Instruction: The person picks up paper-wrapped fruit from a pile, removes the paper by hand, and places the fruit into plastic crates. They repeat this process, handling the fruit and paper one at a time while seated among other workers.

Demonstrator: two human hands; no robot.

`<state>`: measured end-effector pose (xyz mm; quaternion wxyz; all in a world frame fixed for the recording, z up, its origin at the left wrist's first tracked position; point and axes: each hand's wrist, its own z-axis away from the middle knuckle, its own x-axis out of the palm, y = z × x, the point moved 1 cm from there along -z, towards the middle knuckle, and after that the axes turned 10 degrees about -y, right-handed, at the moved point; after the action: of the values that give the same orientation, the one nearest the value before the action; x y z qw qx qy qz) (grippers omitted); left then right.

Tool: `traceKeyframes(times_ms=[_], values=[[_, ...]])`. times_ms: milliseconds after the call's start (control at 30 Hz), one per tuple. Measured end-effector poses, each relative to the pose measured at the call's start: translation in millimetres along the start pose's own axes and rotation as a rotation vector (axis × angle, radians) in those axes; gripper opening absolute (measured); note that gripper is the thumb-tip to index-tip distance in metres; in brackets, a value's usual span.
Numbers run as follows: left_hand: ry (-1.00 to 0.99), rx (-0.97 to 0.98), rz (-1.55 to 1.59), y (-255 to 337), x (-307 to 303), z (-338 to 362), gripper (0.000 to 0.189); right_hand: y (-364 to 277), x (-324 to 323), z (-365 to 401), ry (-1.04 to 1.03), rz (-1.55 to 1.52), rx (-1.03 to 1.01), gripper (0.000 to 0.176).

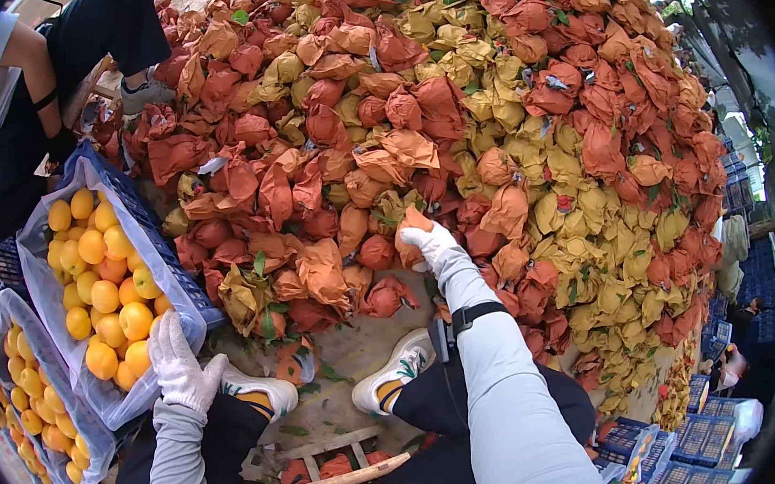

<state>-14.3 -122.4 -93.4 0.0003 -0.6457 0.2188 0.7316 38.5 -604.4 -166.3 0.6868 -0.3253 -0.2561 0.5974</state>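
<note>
My left hand [178, 366], in a white knit glove, lies at the near right rim of a lined blue crate [120, 419] full of smooth yellow-orange fruit [136, 319]. Its fingers are stretched out beside the fruit, with the thumb apart, and nothing shows in its grasp. At the near edge of a large heap of bagged fruit [317, 197], my right hand [431, 247], also gloved, is closed around an orange paper-bagged fruit [412, 229]. The bag sticks out past the fingers; what is inside it is hidden.
Another lined crate of fruit [36, 394] stands at the lower left. A co-worker's leg [113, 19] and shoe are at the upper left. Between my legs is a low wooden stool [355, 465]. Stacked blue crates [689, 472] stand at the right.
</note>
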Motion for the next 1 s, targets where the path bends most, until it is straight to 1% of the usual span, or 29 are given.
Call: traceKeyframes(times_ms=[67,100,133,200,233,267,333,367,400,433,500,533,567,600,633,667,733,800,867,933,1000], values=[[0.03,0.023,0.011,0,2,2,0.099,26,19,24,-0.043,-0.196,-0.014,0.053],[0.035,-0.018,0.019,1,3,2,0.096,23,28,44,-0.09,-0.29,-0.04,0.052],[0.039,-0.057,0.025,0,5,3,0.094,22,35,57,-0.053,-0.3,-0.02,0.05],[0.033,-0.096,0.05,-4,9,4,0.09,33,24,53,0.094,-0.058,-0.082,0.049],[0.004,-0.105,0.068,-4,7,5,0.09,35,17,58,0.198,-0.019,-0.002,0.039],[-0.024,-0.116,0.083,-5,5,5,0.089,34,8,61,0.212,-0.022,-0.013,0.039],[-0.051,-0.119,0.101,-7,2,5,0.089,32,-7,67,0.277,-0.239,-0.04,0.029],[-0.082,-0.141,0.115,-7,1,6,0.089,34,-14,71,0.348,-0.178,-0.06,0.021],[-0.083,-0.138,0.115,-5,-1,7,0.089,27,-18,81,0.405,-0.019,-0.013,0.023],[-0.112,-0.183,0.082,-2,-3,7,0.089,35,-34,69,0.439,0.13,-0.009,0.024],[-0.175,-0.3,0.026,5,-5,5,0.091,44,-62,57,0.519,0.33,0.0,0.035],[-0.173,-0.303,0.026,12,-7,3,0.091,44,-74,50,0.575,0.426,0.006,0.041],[-0.192,-0.371,-0.008,20,-9,2,0.092,44,-86,41,0.632,0.5,-0.002,0.047],[-0.209,-0.441,-0.041,26,-11,0,0.093,22,-84,54,0.712,0.581,0.008,0.049],[-0.227,-0.458,-0.051,27,-10,-2,0.095,5,-88,54,0.763,0.623,-0.011,0.052],[-0.198,-0.443,-0.084,22,-3,-1,0.097,-8,-96,48,0.813,0.665,-0.032,0.055],[-0.196,-0.436,-0.097,22,-2,-2,0.101,-30,-120,30,0.914,0.849,-0.202,0.062],[-0.172,-0.396,-0.097,18,2,-1,0.106,-65,-146,10,0.914,0.902,-0.17,0.073],[-0.161,-0.386,-0.083,21,1,-2,0.109,-91,-177,-23,0.821,0.929,-0.155,0.077],[-0.16,-0.385,-0.103,23,2,-4,0.112,-113,-179,-43,0.592,0.819,0.071,0.093],[-0.145,-0.391,-0.126,27,2,-6,0.114,-116,-159,-49,0.584,0.987,0.161,0.097]])
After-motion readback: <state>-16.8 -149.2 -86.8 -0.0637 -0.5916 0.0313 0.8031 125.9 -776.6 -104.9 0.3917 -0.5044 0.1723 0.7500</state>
